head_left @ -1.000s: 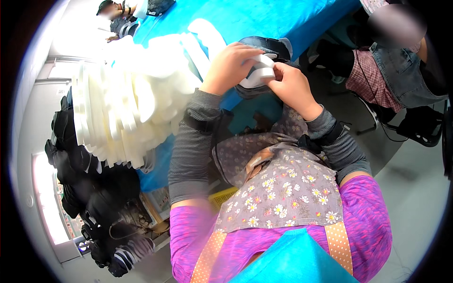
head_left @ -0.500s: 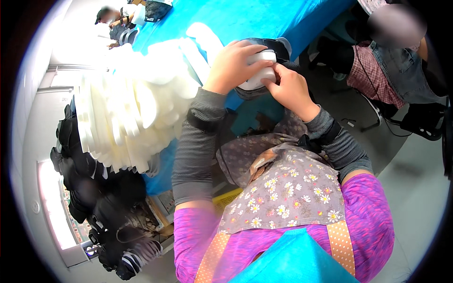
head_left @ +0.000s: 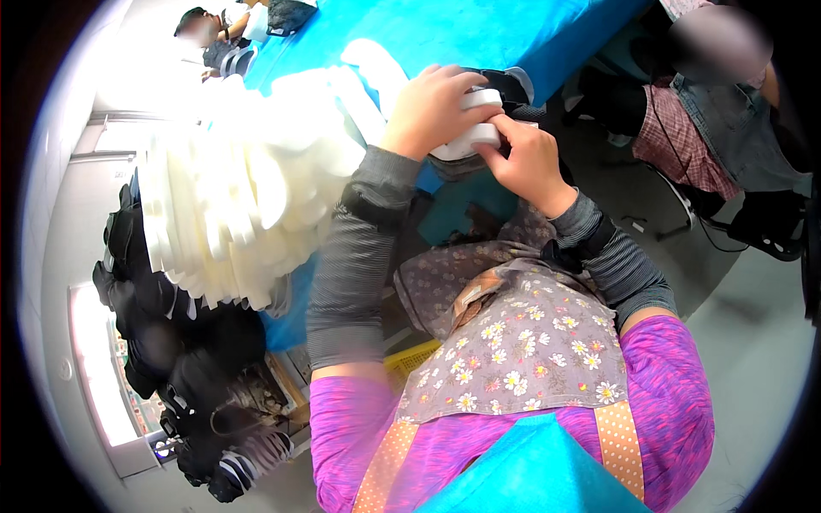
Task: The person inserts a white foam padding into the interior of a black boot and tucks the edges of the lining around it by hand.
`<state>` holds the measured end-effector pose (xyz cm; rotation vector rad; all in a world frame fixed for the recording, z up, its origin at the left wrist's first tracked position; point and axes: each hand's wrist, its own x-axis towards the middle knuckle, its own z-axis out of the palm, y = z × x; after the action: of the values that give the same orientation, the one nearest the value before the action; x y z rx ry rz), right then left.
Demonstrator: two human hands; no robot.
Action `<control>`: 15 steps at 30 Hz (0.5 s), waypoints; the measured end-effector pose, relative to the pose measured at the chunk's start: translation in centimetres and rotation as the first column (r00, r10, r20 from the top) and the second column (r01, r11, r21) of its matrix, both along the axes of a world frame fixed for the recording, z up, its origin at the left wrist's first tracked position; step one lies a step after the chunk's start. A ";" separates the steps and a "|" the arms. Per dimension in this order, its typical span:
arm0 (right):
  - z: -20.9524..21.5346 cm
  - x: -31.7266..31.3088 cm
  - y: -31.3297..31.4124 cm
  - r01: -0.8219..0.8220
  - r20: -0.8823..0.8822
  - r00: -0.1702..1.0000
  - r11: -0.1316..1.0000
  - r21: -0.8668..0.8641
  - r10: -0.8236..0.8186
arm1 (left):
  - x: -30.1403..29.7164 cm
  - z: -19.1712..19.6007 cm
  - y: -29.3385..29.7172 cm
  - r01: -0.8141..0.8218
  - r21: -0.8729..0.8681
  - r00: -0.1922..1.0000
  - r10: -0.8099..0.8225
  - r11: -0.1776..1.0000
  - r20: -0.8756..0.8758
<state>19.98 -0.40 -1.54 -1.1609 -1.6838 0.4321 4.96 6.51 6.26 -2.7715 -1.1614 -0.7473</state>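
Cream foam-like strips [head_left: 231, 188] heaped on blue table [head_left: 479, 34], apparently for easy left-side reach. Left hand [head_left: 434, 111]: fingers curled over white curved piece [head_left: 472, 139], seemingly steadying it. Piece between hands, against dark item [head_left: 510, 87]. Right hand [head_left: 532, 162]: thumb and forefinger pinching piece's right end, likely for fine control.
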 end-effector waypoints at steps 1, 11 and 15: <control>0.1 0.0 0.1 -0.007 0.000 1.000 1.000 0.002 0.007 | 0.0 0.2 0.2 -0.007 0.002 1.000 0.007 1.000 0.000; 6.0 1.0 2.5 -0.133 0.109 0.988 0.965 0.224 0.111 | -2.6 3.0 2.2 -0.227 -0.345 0.931 0.307 0.911 0.199; 4.6 -0.4 4.3 -0.138 0.212 0.970 0.987 0.084 0.117 | -5.0 1.9 2.2 -0.146 0.110 0.964 0.116 0.983 0.238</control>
<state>19.61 3.91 3.09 -1.0573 -1.9464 0.3115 -0.02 8.75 8.15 -2.5273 -1.2705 -1.1103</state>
